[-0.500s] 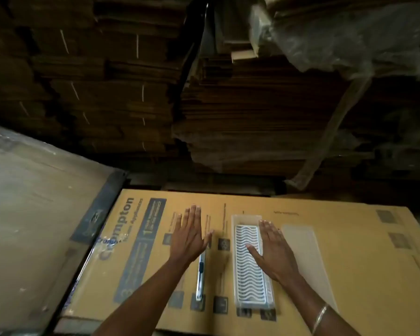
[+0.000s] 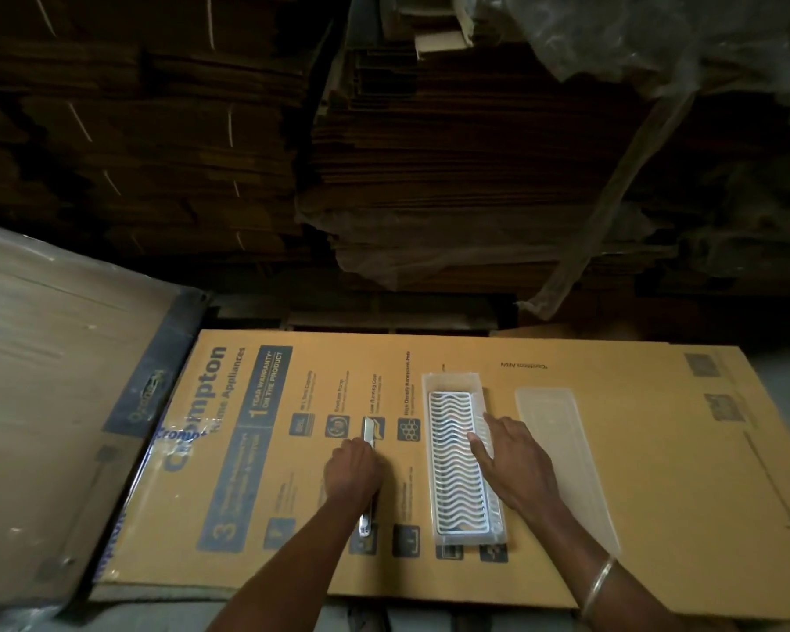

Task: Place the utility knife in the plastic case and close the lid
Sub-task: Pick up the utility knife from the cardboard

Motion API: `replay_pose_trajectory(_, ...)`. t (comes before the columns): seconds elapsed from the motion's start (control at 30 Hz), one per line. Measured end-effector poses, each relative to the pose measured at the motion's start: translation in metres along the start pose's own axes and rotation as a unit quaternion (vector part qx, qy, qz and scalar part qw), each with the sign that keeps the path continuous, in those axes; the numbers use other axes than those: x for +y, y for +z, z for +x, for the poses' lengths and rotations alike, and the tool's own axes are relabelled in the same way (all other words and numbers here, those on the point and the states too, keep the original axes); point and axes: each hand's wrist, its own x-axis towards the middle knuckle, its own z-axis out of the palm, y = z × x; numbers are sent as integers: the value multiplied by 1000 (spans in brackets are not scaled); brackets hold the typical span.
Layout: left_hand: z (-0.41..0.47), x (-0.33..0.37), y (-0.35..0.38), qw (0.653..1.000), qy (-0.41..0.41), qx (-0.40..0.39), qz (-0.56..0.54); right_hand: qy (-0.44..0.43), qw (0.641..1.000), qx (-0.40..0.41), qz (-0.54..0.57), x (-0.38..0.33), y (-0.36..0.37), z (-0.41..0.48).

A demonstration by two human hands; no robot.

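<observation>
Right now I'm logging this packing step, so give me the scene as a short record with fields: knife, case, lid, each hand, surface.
knife: utility knife lies on the cardboard, left of the case, not yet inside
case: clear plastic case open, with a white wavy-patterned insert
lid: lid off, lying flat to the right of the case
left hand: left hand closed over the knife's middle
right hand: right hand resting on the case's right edge, fingers spread
surface: printed cardboard box lying flat
</observation>
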Motion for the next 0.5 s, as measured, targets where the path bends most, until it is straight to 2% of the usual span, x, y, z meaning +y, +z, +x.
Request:
replay_pose_trajectory(0.2,0,2,9,995,-55,-13,-81,14,1000,-1,-9,5,-4,1)
replay_pose_trajectory(0.4,-3,-3,21,992,-39,-3,-118,27,1000,-3,-1,9,-7,-1)
replay_pose_trajectory(0.5,-2,-8,21,982,-40,7,-184,38,999,4,9,14,-7,-3)
